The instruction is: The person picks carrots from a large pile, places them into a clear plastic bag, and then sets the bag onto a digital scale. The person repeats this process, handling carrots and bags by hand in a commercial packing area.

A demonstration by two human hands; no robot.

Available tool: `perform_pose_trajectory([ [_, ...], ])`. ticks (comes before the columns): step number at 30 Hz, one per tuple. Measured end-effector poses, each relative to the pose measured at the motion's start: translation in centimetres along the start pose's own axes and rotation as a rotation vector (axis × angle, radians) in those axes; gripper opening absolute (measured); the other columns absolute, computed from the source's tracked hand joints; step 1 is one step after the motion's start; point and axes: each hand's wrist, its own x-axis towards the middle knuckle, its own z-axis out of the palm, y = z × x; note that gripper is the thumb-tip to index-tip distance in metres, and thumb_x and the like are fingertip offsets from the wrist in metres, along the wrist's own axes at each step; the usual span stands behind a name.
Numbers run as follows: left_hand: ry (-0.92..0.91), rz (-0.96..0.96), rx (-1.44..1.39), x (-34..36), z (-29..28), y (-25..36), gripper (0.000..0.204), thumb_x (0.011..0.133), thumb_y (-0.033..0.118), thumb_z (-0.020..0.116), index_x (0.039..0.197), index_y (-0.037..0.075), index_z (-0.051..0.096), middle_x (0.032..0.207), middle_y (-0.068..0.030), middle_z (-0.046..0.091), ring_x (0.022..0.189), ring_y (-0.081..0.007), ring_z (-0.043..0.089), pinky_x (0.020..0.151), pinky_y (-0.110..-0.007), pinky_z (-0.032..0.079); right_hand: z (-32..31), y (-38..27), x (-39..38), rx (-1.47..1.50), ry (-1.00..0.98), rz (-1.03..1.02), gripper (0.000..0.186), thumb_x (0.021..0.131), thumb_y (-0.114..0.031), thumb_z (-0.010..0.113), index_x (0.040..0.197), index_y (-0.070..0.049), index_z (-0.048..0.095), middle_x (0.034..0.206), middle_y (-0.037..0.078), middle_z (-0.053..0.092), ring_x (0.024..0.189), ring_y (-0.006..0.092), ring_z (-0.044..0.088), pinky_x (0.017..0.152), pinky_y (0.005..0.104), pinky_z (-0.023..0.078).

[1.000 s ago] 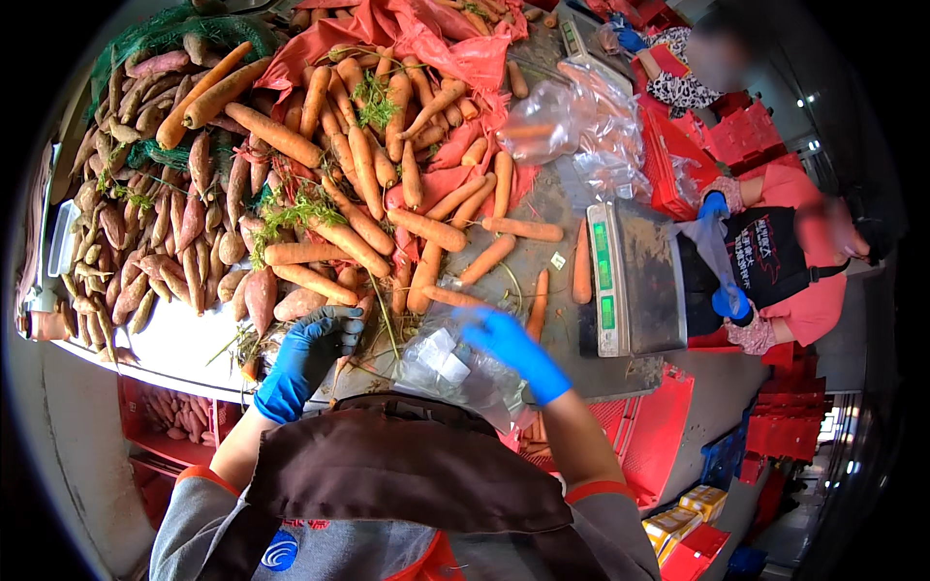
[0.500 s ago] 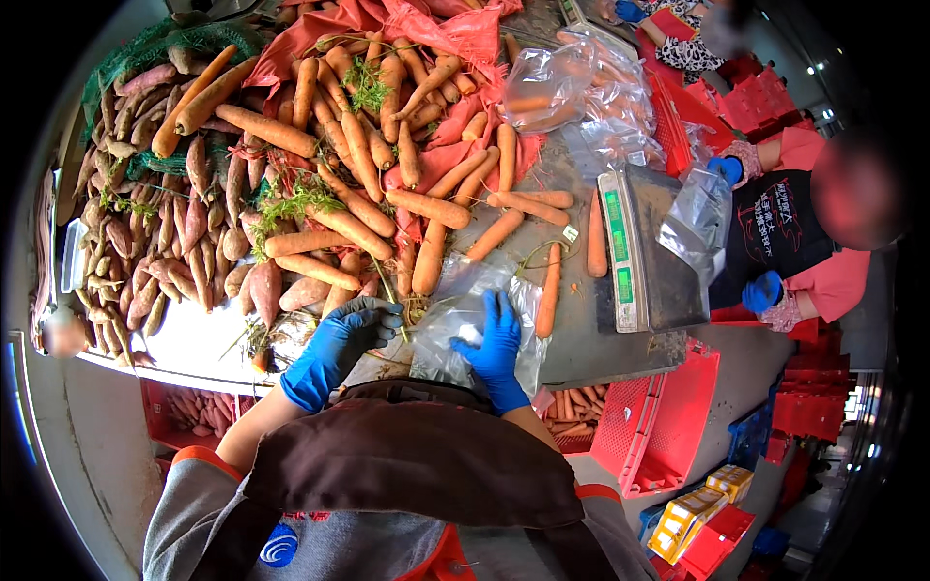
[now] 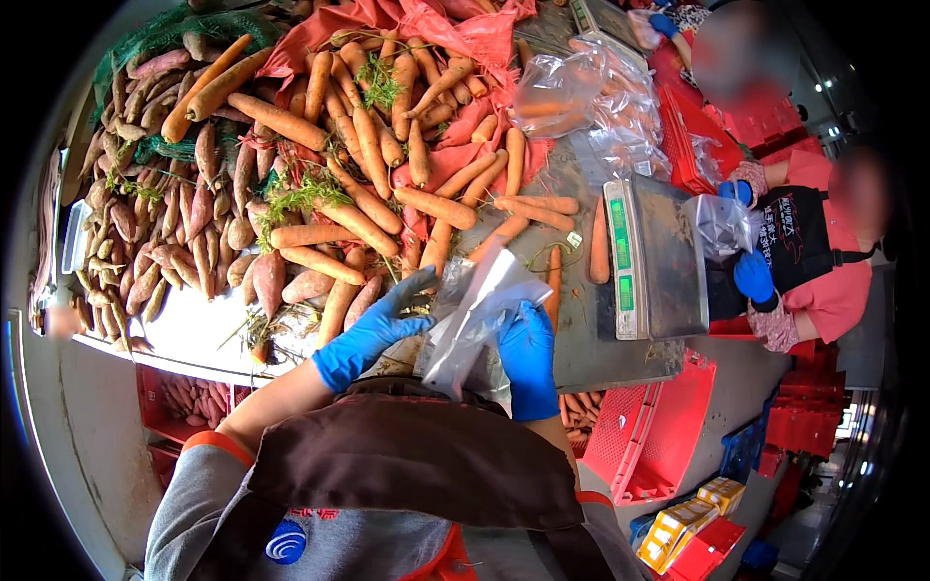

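My right hand (image 3: 528, 353), in a blue glove, grips a clear plastic bag (image 3: 470, 320) held up above the steel table (image 3: 620, 363). My left hand (image 3: 378, 329), also gloved in blue, is at the bag's left side with its fingers curved and apart. Beyond my hands lie loose carrots (image 3: 344, 223), some with leafy tops, on a torn red sack (image 3: 489, 53). To the left is a pile of sweet potatoes (image 3: 174, 223) over green netting.
A steel scale (image 3: 659, 257) stands right of my hands; across it a co-worker in pink (image 3: 823, 271) holds a bag. Another person (image 3: 678, 34) works beyond. Bagged carrots (image 3: 605, 107) lie at the back. Red crates (image 3: 664, 436) and yellow-topped boxes (image 3: 678, 528) stand below.
My right hand has raised the bag off the table, and it now stands up between my hands. My left hand has moved right toward it. The co-worker's hands have shifted beside the scale.
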Motion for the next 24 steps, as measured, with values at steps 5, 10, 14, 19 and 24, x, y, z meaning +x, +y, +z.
perform_pose_trajectory([
  [5, -0.276, -0.237, -0.386, 3.0, 1.8, 0.9, 0.091, 0.075, 0.032, 0.072, 0.143, 0.003, 0.018, 0.136, -0.0079, 0.039, 0.121, -0.018, 0.041, 0.103, -0.033, 0.031, 4.9, -1.6, -1.6, 0.179, -0.039, 0.204, 0.027, 0.087, -0.009, 0.053, 0.113, -0.002, 0.054, 0.109, 0.01, 0.059, 0.1, 0.0226, 0.057, 0.089, 0.0374, 0.047],
  [10, 0.046, -0.223, -0.134, 3.1, 2.7, 3.1, 0.017, 0.083, 0.007, 0.062, 0.099, -0.001, 0.061, 0.091, -0.0062, 0.064, 0.075, -0.0107, 0.058, 0.071, -0.023, 0.048, 4.0, -4.3, -1.6, -0.22, 0.164, -0.093, 0.024, 0.088, -0.019, 0.052, 0.107, -0.005, 0.057, 0.096, 0.006, 0.06, 0.085, 0.0176, 0.059, 0.078, 0.0282, 0.048],
  [14, 0.063, -0.061, -0.365, 3.4, -0.1, 2.6, 0.018, 0.089, 0.012, 0.054, 0.103, 0.001, 0.057, 0.096, -0.0091, 0.064, 0.086, -0.0157, 0.061, 0.078, -0.026, 0.048, 4.7, -6.3, -3.0, -0.063, 0.205, -0.089, 0.027, 0.09, -0.024, 0.049, 0.111, -0.007, 0.056, 0.101, 0.004, 0.059, 0.091, 0.0149, 0.057, 0.084, 0.0294, 0.045],
  [19, -0.162, -0.129, -0.35, 3.1, 2.6, 0.1, 0.053, 0.087, 0.026, 0.06, 0.13, 0.003, 0.041, 0.13, -0.0079, 0.048, 0.118, -0.0236, 0.047, 0.1, -0.037, 0.038, 6.7, -4.3, -3.6, -0.065, 0.174, 0.09, 0.02, 0.091, -0.023, 0.051, 0.104, -0.01, 0.056, 0.089, -0.001, 0.056, 0.082, 0.01, 0.054, 0.075, 0.0242, 0.046],
  [24, -0.371, -0.332, -0.711, 1.9, 4.8, 0.8, 0.047, 0.086, 0.013, 0.06, 0.127, -0.002, 0.044, 0.121, -0.0105, 0.053, 0.105, -0.0176, 0.054, 0.088, -0.031, 0.045, 8.9, -3.9, -3.2, -0.322, -0.042, 0.079, 0.031, 0.091, -0.017, 0.051, 0.118, -0.002, 0.053, 0.103, 0.004, 0.06, 0.092, 0.0131, 0.058, 0.082, 0.0256, 0.048],
])
